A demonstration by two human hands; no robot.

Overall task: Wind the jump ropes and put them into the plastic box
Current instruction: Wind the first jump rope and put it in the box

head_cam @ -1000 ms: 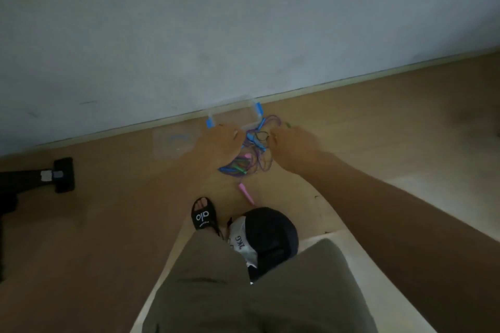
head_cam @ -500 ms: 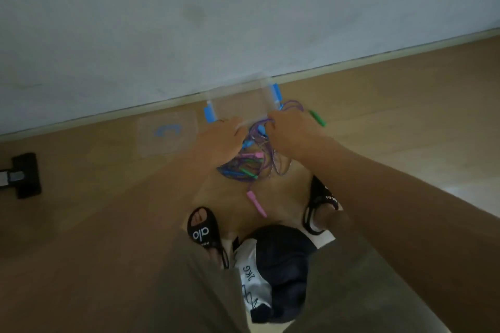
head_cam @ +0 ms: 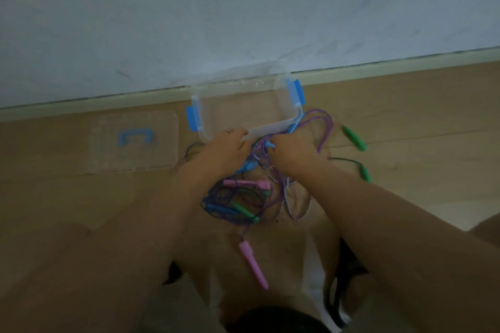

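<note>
1. Box: the plastic box (head_cam: pixel 243 108) stands open by the far wall with nothing in it; its lid (head_cam: pixel 135 140) lies left.
2. The jump ropes (head_cam: pixel 243 197) lie tangled near the box, unwound.
3. The left hand (head_cam: pixel 227 144) and right hand (head_cam: pixel 292 147) both pinch cords at the box's near rim; all winding remains.

The clear, glossy plastic box with blue clips (head_cam: pixel 284 105) and its flat transparent plastic lid with a blue handle (head_cam: pixel 135 140) sit on a smooth, matt light-wood floor (head_cam: pixel 405 105), beside braided cord jump ropes with smooth plastic handles (head_cam: pixel 240 197), under a matt pale painted wall (head_cam: pixel 243 8).
</note>
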